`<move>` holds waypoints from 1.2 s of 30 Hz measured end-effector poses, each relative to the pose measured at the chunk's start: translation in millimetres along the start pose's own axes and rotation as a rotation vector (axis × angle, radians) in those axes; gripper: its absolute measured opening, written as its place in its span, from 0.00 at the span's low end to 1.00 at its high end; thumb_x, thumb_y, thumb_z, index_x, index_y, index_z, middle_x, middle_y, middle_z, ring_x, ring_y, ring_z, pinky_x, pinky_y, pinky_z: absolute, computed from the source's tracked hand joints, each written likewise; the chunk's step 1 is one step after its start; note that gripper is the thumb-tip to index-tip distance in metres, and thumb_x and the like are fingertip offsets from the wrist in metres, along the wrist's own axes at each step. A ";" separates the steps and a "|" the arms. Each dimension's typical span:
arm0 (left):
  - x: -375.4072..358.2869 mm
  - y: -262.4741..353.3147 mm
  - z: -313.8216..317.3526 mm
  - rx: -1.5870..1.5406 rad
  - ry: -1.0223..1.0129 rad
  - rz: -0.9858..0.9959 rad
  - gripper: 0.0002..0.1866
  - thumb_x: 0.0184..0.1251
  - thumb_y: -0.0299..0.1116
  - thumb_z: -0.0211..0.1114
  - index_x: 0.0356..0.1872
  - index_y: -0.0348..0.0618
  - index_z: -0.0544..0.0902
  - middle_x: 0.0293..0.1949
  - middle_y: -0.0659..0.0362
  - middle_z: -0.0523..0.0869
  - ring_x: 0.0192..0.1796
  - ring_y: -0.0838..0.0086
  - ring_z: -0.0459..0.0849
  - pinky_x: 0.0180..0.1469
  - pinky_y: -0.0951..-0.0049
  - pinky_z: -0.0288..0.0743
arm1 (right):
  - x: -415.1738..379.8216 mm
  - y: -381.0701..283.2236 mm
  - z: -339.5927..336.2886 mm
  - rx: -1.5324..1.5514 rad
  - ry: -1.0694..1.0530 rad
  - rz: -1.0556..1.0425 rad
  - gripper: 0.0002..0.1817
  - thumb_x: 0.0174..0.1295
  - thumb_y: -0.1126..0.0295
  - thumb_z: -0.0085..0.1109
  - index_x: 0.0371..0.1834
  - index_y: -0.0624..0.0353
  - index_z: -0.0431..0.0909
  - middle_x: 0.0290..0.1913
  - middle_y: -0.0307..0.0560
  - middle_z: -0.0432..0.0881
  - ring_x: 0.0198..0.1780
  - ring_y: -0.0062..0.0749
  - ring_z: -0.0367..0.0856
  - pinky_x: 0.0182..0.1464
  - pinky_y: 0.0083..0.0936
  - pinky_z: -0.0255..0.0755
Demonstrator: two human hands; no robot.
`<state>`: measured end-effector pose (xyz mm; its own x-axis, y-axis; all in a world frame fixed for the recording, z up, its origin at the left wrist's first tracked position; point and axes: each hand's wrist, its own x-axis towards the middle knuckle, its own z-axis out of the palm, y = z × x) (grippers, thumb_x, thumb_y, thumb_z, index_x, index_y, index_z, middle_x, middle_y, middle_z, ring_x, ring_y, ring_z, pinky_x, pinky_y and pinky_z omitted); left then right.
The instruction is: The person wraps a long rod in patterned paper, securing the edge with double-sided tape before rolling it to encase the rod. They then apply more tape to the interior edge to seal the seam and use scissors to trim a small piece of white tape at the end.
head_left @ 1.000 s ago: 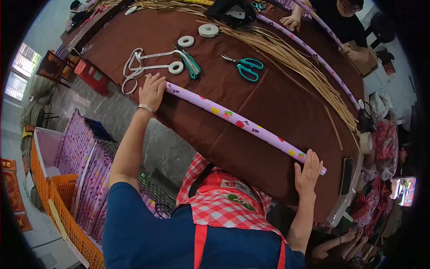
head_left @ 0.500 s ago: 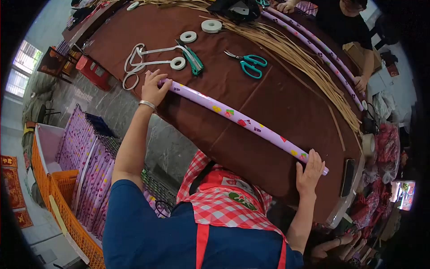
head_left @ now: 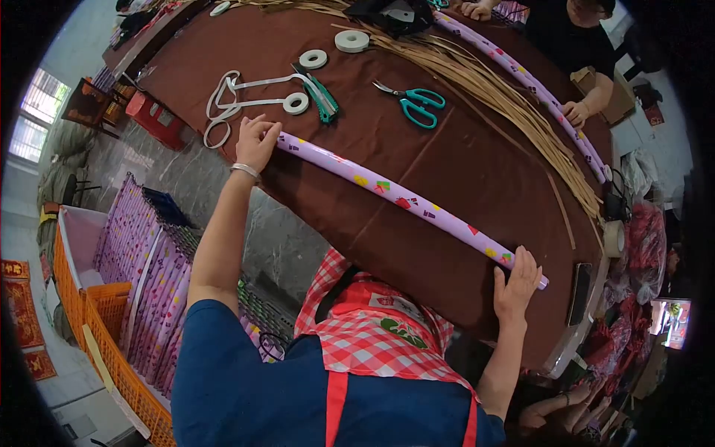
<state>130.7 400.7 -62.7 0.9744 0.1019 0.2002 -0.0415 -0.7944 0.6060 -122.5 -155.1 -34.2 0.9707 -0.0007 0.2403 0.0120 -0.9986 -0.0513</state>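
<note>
A long lilac tube [head_left: 402, 198] with coloured prints lies slantwise on the brown cloth. At its left end is my left hand [head_left: 256, 143], fingers apart and thumb by the tip. My right hand [head_left: 515, 287] rests flat against the tube near its right end, fingers stretched out. Neither hand wraps round it. Beyond the tube are teal-handled scissors [head_left: 421, 106], a green cutter [head_left: 325, 103] and a roll of white tape [head_left: 296, 103] with a loose looped strip.
Brown strips [head_left: 514, 104] curve across the table [head_left: 477, 164]. A phone [head_left: 579, 294] lies at the right edge. Across the table a co-worker's hand [head_left: 575, 113] touches another printed tube. An orange crate [head_left: 112, 372] with printed tubes stands at lower left.
The co-worker's hand has shifted left along the far tubes, which now lie closer together. My left hand has moved slightly at the tube's end; my right hand is nearly unchanged.
</note>
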 end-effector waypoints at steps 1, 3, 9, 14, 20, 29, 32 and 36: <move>-4.0 17.1 5.8 0.105 0.076 -0.054 0.17 0.61 0.51 0.67 0.44 0.53 0.86 0.68 0.57 0.74 0.75 0.48 0.56 0.72 0.48 0.54 | 0.4 0.4 -0.6 0.002 -0.004 0.004 0.32 0.70 0.56 0.52 0.73 0.60 0.59 0.71 0.50 0.64 0.72 0.48 0.59 0.74 0.56 0.43; -12.5 33.2 9.6 0.156 0.126 -0.070 0.17 0.61 0.51 0.67 0.43 0.52 0.86 0.66 0.58 0.75 0.75 0.48 0.58 0.72 0.48 0.55 | -0.5 0.7 1.4 -0.003 0.000 0.002 0.33 0.69 0.56 0.52 0.73 0.60 0.59 0.71 0.51 0.64 0.72 0.48 0.59 0.74 0.56 0.43; -23.1 -11.7 4.3 0.042 0.102 0.238 0.16 0.67 0.46 0.64 0.54 0.58 0.83 0.72 0.52 0.66 0.77 0.47 0.53 0.66 0.26 0.48 | -2.4 -2.5 0.2 -0.033 0.011 0.022 0.34 0.66 0.56 0.57 0.71 0.60 0.61 0.69 0.50 0.67 0.71 0.48 0.61 0.72 0.59 0.46; -41.6 52.7 -0.1 0.359 0.038 0.310 0.21 0.68 0.39 0.62 0.62 0.58 0.77 0.75 0.53 0.61 0.78 0.53 0.53 0.69 0.30 0.47 | 28.5 -32.7 -17.0 0.064 0.058 -0.101 0.32 0.54 0.59 0.68 0.61 0.61 0.71 0.59 0.52 0.73 0.62 0.52 0.68 0.67 0.56 0.57; -73.8 183.8 63.9 0.165 -0.081 0.561 0.25 0.64 0.47 0.65 0.60 0.53 0.78 0.71 0.53 0.68 0.75 0.55 0.61 0.69 0.33 0.53 | 55.2 -57.8 2.2 0.218 0.167 -0.165 0.26 0.49 0.61 0.73 0.50 0.58 0.78 0.43 0.47 0.75 0.46 0.46 0.73 0.47 0.41 0.70; -79.2 126.1 45.4 0.397 -0.153 0.425 0.39 0.64 0.52 0.61 0.73 0.46 0.63 0.76 0.56 0.59 0.78 0.56 0.53 0.73 0.38 0.46 | 57.7 -54.6 -0.2 0.215 0.146 -0.169 0.24 0.48 0.59 0.73 0.47 0.54 0.79 0.41 0.43 0.76 0.44 0.42 0.75 0.42 0.39 0.70; -74.0 90.9 23.8 0.466 -0.132 0.286 0.40 0.66 0.53 0.59 0.75 0.47 0.60 0.78 0.56 0.54 0.80 0.56 0.47 0.72 0.32 0.44 | 61.1 -51.3 2.4 0.216 0.157 -0.196 0.23 0.48 0.59 0.73 0.46 0.54 0.78 0.40 0.42 0.76 0.42 0.41 0.75 0.41 0.38 0.70; -72.0 37.4 -6.1 0.492 0.005 0.024 0.40 0.68 0.57 0.56 0.75 0.48 0.58 0.79 0.53 0.50 0.80 0.55 0.44 0.71 0.31 0.42 | 66.8 -41.5 1.9 0.241 0.204 -0.249 0.21 0.49 0.60 0.73 0.44 0.55 0.78 0.37 0.44 0.75 0.40 0.42 0.74 0.40 0.38 0.70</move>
<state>57.6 367.3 -49.8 0.9734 0.0816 0.2140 0.0461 -0.9851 0.1657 -57.7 -113.7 -17.9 0.8636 0.2051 0.4606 0.3205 -0.9285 -0.1874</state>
